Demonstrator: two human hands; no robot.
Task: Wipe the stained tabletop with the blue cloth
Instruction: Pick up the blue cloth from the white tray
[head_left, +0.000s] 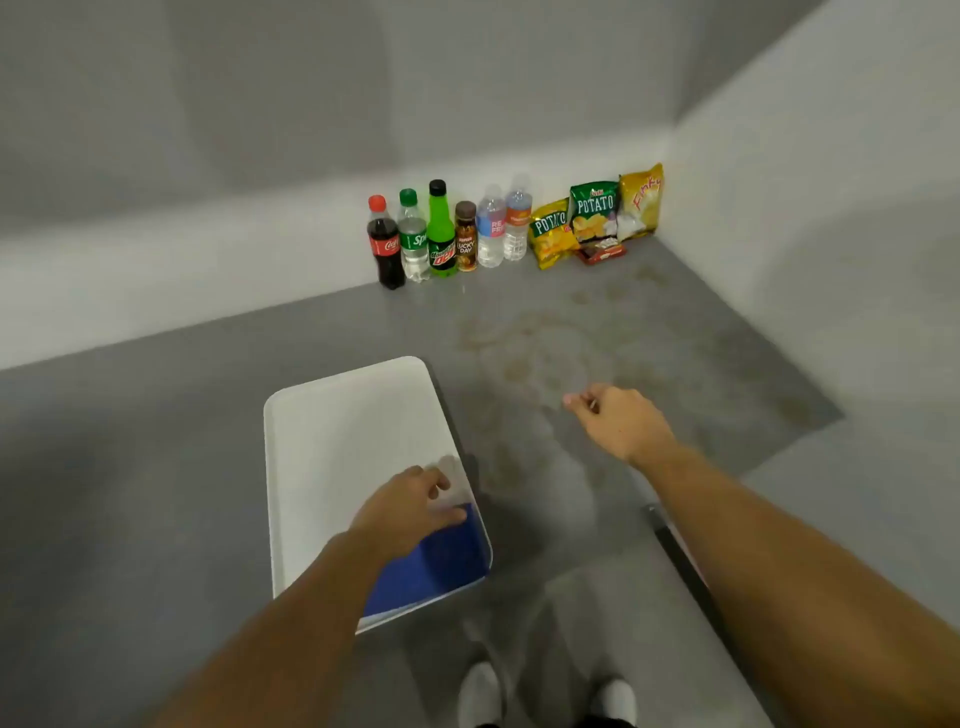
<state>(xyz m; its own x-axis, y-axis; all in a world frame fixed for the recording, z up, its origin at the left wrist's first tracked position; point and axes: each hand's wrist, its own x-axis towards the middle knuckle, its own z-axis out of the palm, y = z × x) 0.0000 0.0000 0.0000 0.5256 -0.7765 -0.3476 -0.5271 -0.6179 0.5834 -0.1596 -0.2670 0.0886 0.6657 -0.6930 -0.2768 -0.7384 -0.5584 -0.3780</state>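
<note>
Lying in the near right corner of a white tray (332, 441), the blue cloth (436, 561) is partly covered by the left hand (410, 506), whose fingers are spread and rest on the cloth's far edge and the tray floor, not closed around it. The rest of the tray is bare. Just right of the tray and beyond it, brownish stains (524, 353) smear the grey tabletop (156, 441), running toward the far right corner. The right hand (618, 421) hovers over the near part of the stained patch, fingers loosely curled and holding nothing. Nothing lies between the tray and the stains. Against the far wall stands a row of bottles: a cola bottle (385, 244), a Sprite bottle (413, 236), a green Mountain Dew bottle (440, 231), a small brown bottle (466, 236) and two water bottles (503, 228). Right of them lean three snack bags (595, 210) with a small dark red packet (602, 252) in front.
</note>
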